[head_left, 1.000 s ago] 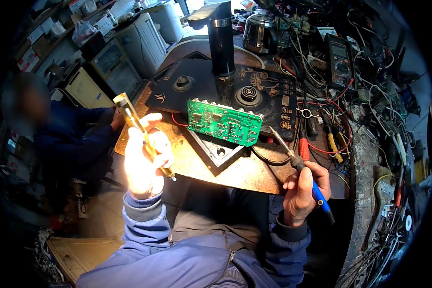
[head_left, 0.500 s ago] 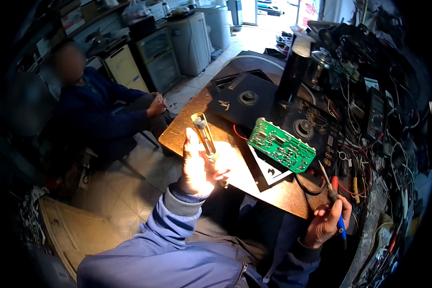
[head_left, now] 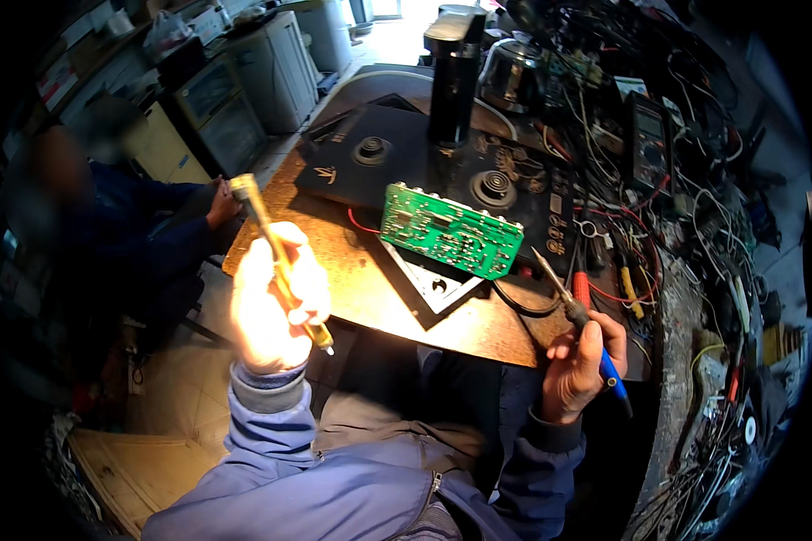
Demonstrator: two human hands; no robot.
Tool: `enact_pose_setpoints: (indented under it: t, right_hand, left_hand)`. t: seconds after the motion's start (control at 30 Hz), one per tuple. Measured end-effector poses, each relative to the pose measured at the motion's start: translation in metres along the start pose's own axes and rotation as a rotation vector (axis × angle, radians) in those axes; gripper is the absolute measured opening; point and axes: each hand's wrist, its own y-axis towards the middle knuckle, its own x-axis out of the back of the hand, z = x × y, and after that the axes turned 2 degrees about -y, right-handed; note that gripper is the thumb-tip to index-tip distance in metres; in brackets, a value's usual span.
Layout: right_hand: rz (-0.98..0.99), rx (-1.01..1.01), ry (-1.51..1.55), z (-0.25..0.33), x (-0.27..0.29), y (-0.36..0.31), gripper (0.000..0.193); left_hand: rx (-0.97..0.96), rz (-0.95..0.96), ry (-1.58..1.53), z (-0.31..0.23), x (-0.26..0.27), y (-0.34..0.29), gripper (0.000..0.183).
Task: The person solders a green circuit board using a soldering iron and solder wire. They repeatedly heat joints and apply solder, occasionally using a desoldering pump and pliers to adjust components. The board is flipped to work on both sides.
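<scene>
Left hand (head_left: 275,307) grips yellowish tube (head_left: 261,215), right hand (head_left: 579,370) blue-handled iron (head_left: 576,311), tip near green board (head_left: 453,232); seemingly paused, next touch needing steady aim.

- Warm, hard light pools on the front of the worktop (head_left: 365,287), and the left hand (head_left: 275,302) burns nearly white, its skin detail lost.
- The right hand (head_left: 576,370) gets softer light and looks clear.
- Cool daylight glares, washed out, at the far doorway (head_left: 386,8).
- The green circuit board (head_left: 453,232) reads fairly crisp.
- Over on the left, the seated person (head_left: 140,225) sinks into gloom, head blurred.
- Edges bow toward a black rim.
</scene>
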Motion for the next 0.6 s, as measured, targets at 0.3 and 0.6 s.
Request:
enact_pose_setpoints:
  t: [0.3,0.6]
  right_hand:
    - [-0.009,-0.034,0.081,0.006,0.001,-0.001,0.022]
    - [-0.005,-0.009,0.0,0.004,0.001,-0.001,0.024]
  left_hand:
    - [0.02,0.266,0.063,-0.009,0.008,0.011,0.081]
    - [-0.061,0.386,0.085,-0.006,0.01,0.013,0.09]
